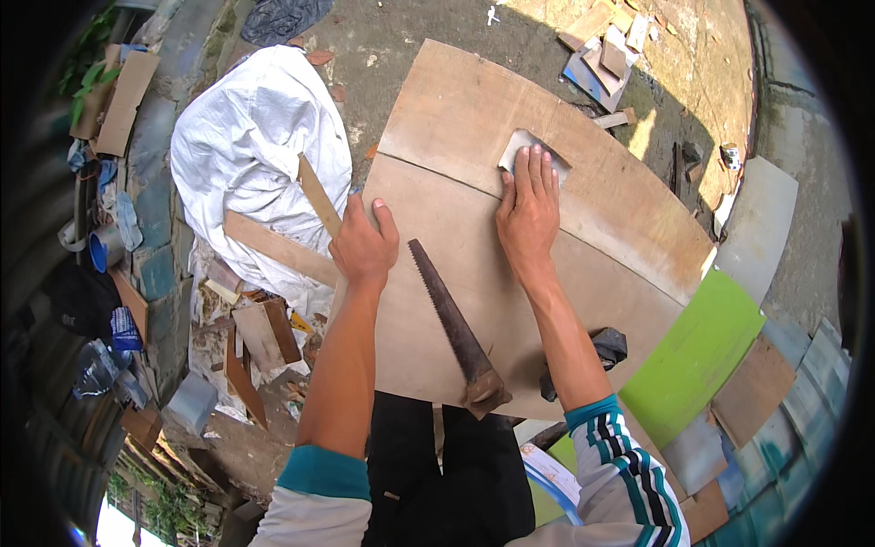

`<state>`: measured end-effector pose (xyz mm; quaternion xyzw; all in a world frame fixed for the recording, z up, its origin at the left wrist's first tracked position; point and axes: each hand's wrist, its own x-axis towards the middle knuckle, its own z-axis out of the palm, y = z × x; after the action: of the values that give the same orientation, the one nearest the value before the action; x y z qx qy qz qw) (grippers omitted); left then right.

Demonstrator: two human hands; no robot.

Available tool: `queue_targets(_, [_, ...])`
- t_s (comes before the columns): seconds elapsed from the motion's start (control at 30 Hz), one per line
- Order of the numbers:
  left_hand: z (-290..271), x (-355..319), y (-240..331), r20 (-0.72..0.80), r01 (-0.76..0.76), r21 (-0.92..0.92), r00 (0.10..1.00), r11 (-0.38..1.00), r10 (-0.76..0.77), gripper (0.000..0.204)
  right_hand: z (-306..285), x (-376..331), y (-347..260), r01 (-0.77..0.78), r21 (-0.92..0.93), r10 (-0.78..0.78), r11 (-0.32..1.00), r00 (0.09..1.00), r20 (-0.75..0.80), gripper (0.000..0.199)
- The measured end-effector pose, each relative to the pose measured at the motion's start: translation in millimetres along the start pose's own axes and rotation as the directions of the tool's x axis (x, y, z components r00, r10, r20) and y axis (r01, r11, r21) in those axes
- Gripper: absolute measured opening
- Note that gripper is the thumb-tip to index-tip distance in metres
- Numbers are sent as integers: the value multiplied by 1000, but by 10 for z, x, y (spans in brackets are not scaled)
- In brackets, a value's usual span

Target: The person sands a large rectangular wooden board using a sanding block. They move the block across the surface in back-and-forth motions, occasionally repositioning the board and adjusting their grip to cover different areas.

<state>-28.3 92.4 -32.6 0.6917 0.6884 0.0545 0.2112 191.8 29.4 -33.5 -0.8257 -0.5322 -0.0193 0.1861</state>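
Note:
A wide brown wooden board (pixel 447 196) with a straight dark seam lies in front of me, over my lap. My left hand (pixel 365 242) is closed around its left edge, thumb on top, the other fingers mostly hidden. A narrow wooden strip (pixel 317 193) meets that hand; I cannot tell whether it is gripped too. My right hand (pixel 530 214) lies flat with fingers stretched over a pale sheet, apparently sandpaper (pixel 517 143), its edges curling up from the board beyond the seam. Between my forearms rests a rusty handsaw (pixel 448 314), its wooden handle (pixel 486 394) towards me.
A white sack (pixel 255 137) bulges at the left, with another wooden strip (pixel 278 248) across it. Wood offcuts (pixel 264 333) litter the ground below. A crumpled black bag (pixel 609 346) sits by my right forearm. A green panel (pixel 697 360) lies right; more scraps (pixel 606 64) lie far right.

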Motion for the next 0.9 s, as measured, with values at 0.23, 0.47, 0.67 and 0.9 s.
queue_targets(0.23, [-3, -12, -46, 6, 10, 24, 1000, 1000, -10, 41, 88, 249, -140, 71, 133, -73, 989, 997, 6, 35])
queue_targets(0.47, [31, -23, 76, 36, -5, -33, 999, 999, 6, 42, 306, 1175, 103, 173, 86, -155, 981, 970, -187, 27])
queue_targets(0.67, [-68, -17, -40, -18, 15, 27, 1000, 1000, -14, 40, 63, -199, -242, 148, 207, -159, 967, 987, 38, 25])
queue_targets(0.9, [26, -3, 47, -134, -204, 5, 970, 979, 203, 46, 64, 1495, 123, -164, 232, 126, 959, 977, 172, 31])
